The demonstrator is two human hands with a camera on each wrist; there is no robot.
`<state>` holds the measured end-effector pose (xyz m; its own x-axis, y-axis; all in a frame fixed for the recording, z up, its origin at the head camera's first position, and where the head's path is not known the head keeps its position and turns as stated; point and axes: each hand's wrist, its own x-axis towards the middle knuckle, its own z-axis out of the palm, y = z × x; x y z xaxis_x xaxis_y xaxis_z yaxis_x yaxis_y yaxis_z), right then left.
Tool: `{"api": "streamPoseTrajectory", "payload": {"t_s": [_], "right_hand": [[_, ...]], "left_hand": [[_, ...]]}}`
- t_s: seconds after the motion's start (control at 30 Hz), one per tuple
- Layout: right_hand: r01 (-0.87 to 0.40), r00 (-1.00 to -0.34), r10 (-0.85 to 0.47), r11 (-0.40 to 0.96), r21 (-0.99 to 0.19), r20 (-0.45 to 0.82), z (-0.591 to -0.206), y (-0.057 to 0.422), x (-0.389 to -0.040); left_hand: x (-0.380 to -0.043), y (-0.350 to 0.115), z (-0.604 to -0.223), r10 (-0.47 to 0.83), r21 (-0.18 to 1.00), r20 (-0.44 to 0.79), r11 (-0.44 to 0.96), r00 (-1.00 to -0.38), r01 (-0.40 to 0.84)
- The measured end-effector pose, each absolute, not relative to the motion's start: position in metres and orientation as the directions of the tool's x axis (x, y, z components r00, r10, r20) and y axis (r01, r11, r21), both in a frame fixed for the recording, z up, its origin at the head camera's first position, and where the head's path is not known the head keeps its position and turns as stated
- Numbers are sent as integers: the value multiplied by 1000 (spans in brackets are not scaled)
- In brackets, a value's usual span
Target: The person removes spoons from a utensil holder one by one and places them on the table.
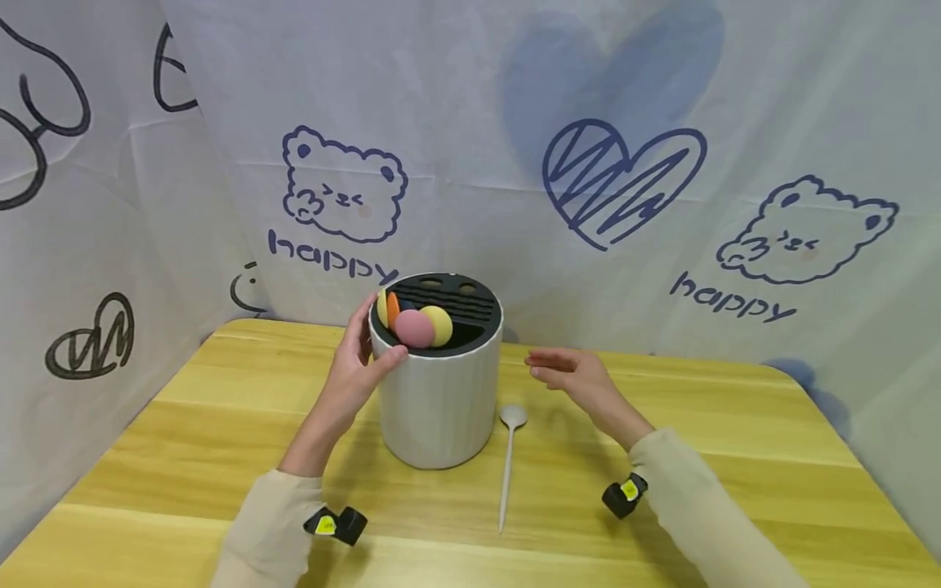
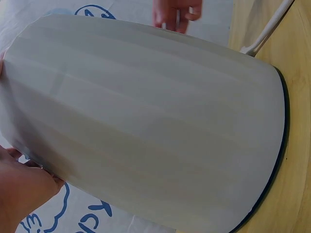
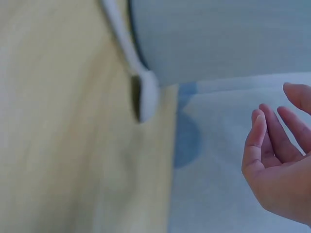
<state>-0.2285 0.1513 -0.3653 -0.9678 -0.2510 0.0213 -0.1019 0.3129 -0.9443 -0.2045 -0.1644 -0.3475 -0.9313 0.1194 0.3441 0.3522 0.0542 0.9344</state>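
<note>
A white, ribbed, round utensil holder point(image 1: 439, 408) with a black slotted top point(image 1: 470, 306) stands on the table. My left hand point(image 1: 356, 359) grips its upper left side, thumb across the front near the rim and fingers behind. In the left wrist view the holder's wall point(image 2: 146, 116) fills most of the picture. Rounded pink point(image 1: 415, 328), yellow point(image 1: 439, 326) and orange point(image 1: 393, 310) heads stick out of its front left opening. My right hand point(image 1: 581, 380) hovers to the right of the holder, fingers loosely bent with nothing between them. Below it lies a pale long-handled spoon point(image 1: 508, 465).
The spoon lies just right of the holder's base, its bowl towards the back. Behind the wooden table point(image 1: 662, 523) hangs a white cloth point(image 1: 470, 220) printed with bears and hearts, close to the table's far edge.
</note>
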Motion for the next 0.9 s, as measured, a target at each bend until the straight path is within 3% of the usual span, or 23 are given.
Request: {"api": "streamPoseTrajectory", "payload": {"t_s": [0.53, 0.9], "right_hand": [[-238, -940, -317, 344, -908, 126, -316, 139, -183], [-293, -912, -375, 315, -903, 165, -277, 119, -183]], "left_hand": [[-201, -162, -348, 120, 939, 331, 60, -936, 340], [-201, -164, -346, 117, 938, 331, 68, -936, 340]]}}
